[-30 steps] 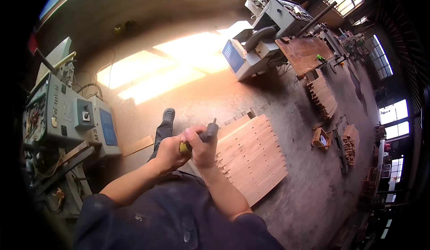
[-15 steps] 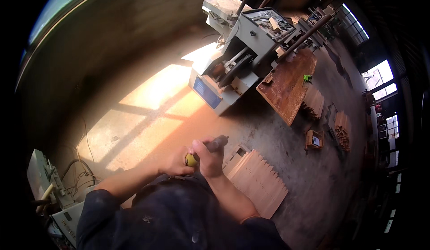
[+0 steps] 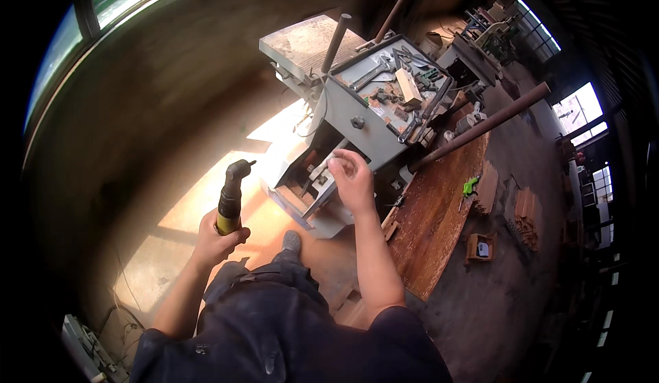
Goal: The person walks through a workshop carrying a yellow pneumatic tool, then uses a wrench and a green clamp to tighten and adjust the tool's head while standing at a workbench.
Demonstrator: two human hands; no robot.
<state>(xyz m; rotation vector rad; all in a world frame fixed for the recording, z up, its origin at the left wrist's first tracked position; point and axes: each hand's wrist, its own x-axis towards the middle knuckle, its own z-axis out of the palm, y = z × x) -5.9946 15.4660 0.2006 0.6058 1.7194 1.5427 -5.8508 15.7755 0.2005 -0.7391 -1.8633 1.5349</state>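
Note:
My left hand (image 3: 218, 235) is wrapped round the yellow and black body of a right-angle power tool (image 3: 230, 201). The tool stands nearly upright, and a short thin bit sticks out of its angled black head. My right hand (image 3: 355, 177) is raised in front of a grey machine (image 3: 364, 119), its fingers loosely curled with a gap inside them; I see nothing in it. Behind that hand, part of the machine's opening is hidden. On the machine's top tray lie wrenches (image 3: 377, 71), a pale wood block (image 3: 408, 86) and other small tools.
A dark reddish bar (image 3: 480, 125) juts out from the machine at the right. Below it lies a worn brown board (image 3: 432, 218) with a bright green tool (image 3: 470, 186) at its edge. Beyond are stacked wood pieces (image 3: 526, 218) and a small box (image 3: 480, 247). My shoe (image 3: 292, 241) shows below.
My right hand has let go of the power tool and moved forward to the machine. My left hand has swung the tool left and upright. The machine appears nearer.

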